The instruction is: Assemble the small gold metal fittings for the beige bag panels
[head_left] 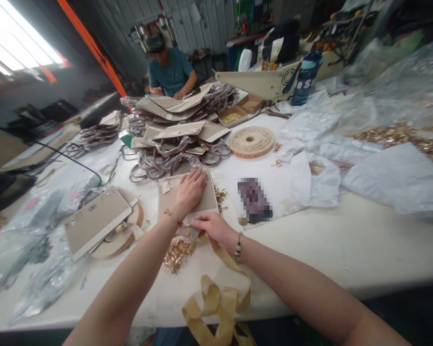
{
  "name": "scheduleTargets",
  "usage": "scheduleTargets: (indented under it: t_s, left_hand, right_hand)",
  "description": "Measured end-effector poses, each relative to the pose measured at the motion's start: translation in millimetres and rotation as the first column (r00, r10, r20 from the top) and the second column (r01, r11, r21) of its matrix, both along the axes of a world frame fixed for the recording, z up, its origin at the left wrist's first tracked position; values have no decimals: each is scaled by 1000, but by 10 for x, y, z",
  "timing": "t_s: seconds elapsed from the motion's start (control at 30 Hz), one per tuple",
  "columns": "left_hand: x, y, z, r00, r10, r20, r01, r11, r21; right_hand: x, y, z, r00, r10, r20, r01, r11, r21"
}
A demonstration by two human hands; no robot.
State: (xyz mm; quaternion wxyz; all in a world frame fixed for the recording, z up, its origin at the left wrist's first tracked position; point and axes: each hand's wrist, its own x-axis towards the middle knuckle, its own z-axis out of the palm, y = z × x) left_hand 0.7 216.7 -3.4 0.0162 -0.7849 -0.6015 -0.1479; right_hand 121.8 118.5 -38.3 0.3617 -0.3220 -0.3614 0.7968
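A beige rectangular panel (169, 198) with a raised rim lies on the table in the middle of the head view. My left hand (191, 191) rests flat on it, fingers stretched out. At the panel's lower edge, my right hand (216, 229) pinches a yellow strip (227, 257), its fingertips partly hiding the grip. The strip trails below the wrist into loose loops at the table's front edge. Just under my left wrist sits a heap of small gold metal fittings (176, 254). More gold pieces (220, 197) lie at the panel's right side.
Bags with beige panels (180, 129) are piled behind. A tape roll (251, 141), a pixelated phone-shaped object (254, 199) and a blue bottle (305, 79) stand to the right. Another panel (97, 218) leans over a roll at left. A person (171, 72) works across the table.
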Motion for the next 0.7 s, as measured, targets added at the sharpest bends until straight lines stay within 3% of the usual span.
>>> scheduleTargets:
  t_s: [0.1, 0.23, 0.37, 0.53, 0.7]
  left_hand:
    - [-155, 6, -122, 963, -141, -230, 130, 990, -61]
    - [-274, 79, -173, 944, -198, -264, 170, 978, -123]
    - [-424, 182, -50, 946, -212, -246, 190, 976, -111]
    - [-697, 340, 126, 968, -86, -237, 77, 996, -50]
    - [-764, 459, 330, 963, -110, -245, 92, 992, -84]
  right_hand:
    - [6, -4, 12, 1000, 7, 13, -7, 1000, 0]
    - [17, -7, 44, 999, 6, 45, -6, 1000, -1]
    - [19, -8, 53, 999, 9, 45, -9, 1000, -10]
    - [3, -10, 23, 1000, 6, 20, -6, 1000, -3]
    - [-4, -25, 23, 999, 24, -22, -24, 1000, -2]
